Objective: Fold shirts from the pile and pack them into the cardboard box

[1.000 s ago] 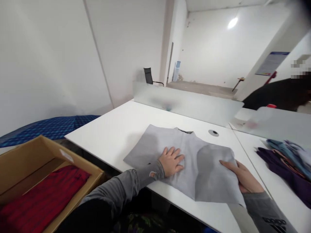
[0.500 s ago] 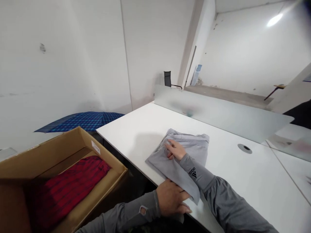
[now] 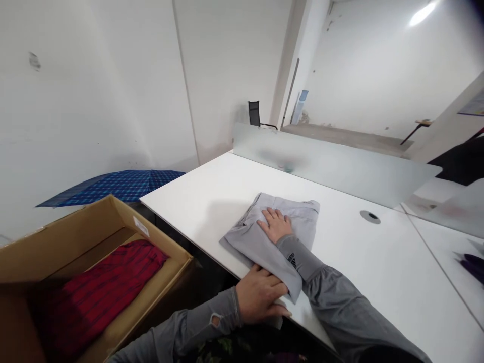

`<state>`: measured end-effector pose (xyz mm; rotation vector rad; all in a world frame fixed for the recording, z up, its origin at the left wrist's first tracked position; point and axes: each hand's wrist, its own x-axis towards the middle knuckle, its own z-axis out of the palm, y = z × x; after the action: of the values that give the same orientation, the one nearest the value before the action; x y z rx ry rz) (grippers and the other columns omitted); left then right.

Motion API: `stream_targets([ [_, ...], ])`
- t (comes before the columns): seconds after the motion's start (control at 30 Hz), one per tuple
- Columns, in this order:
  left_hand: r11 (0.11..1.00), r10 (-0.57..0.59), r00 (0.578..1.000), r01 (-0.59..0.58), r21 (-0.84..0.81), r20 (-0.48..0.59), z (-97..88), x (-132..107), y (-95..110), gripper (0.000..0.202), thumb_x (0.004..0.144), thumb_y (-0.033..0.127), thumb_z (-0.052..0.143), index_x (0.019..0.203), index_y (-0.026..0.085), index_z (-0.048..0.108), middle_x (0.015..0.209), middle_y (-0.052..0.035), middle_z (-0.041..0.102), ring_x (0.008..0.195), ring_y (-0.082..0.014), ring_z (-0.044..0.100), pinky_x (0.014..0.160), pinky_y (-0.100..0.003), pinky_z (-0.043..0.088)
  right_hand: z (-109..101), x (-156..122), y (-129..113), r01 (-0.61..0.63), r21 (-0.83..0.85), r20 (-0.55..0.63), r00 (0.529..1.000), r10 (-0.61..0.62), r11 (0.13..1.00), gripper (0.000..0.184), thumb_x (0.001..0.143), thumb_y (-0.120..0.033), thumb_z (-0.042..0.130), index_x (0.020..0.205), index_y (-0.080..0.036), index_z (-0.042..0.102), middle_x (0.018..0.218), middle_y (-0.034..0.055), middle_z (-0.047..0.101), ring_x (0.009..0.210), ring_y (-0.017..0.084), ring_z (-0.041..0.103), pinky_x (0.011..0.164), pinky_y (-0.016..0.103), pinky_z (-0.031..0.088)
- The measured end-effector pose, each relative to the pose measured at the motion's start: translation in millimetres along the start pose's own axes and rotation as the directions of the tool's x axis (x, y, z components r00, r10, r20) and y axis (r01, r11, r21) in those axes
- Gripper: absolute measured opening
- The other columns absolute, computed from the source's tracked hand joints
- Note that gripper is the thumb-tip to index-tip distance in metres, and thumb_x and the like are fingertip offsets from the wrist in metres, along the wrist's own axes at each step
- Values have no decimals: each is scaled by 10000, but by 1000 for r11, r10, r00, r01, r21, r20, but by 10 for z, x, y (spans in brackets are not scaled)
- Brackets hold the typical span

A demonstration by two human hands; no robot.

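A folded grey garment (image 3: 264,237) lies near the front edge of the white table (image 3: 378,262). My right hand (image 3: 275,223) rests flat on top of it, fingers stretched out. My left hand (image 3: 260,301) is at the table's near edge, its fingers closed round the garment's lower corner, thumb on top. Both arms wear grey sleeves.
A cardboard box (image 3: 94,237) with a red checked garment (image 3: 98,290) inside stands to the left, below table height. A blue checked umbrella (image 3: 117,184) lies behind it. A frosted divider (image 3: 333,169) lines the table's far edge. Dark clothes (image 3: 474,264) show at far right.
The grey garment went from spread out to folded in a compact bundle. My right hand moved onto its top and my left hand took its near corner. The view swung left.
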<state>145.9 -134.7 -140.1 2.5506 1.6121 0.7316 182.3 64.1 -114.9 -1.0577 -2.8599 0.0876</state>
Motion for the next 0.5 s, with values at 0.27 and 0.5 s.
stream_targets([
  [0.27,967,-254,964,252,-33,-80,-325,-950,-65,373,953,462,407,739,201,567,765,-19,591,884,-202,531,1119,-525,179,-259,-649,-226,104,154,-15,995,-103,982,536,880,-479,469,1331,-195,527,1419,119,493,1271,332,445,1020,483,372],
  [0.5,260,-882,463,634,-728,89,-140,-1174,8,437,879,613,464,849,187,557,831,-35,594,804,-179,556,734,-315,473,-564,-918,1221,-430,395,-103,857,504,812,484,686,-654,640,749,-174,644,726,136,683,765,315,663,751,485,538],
])
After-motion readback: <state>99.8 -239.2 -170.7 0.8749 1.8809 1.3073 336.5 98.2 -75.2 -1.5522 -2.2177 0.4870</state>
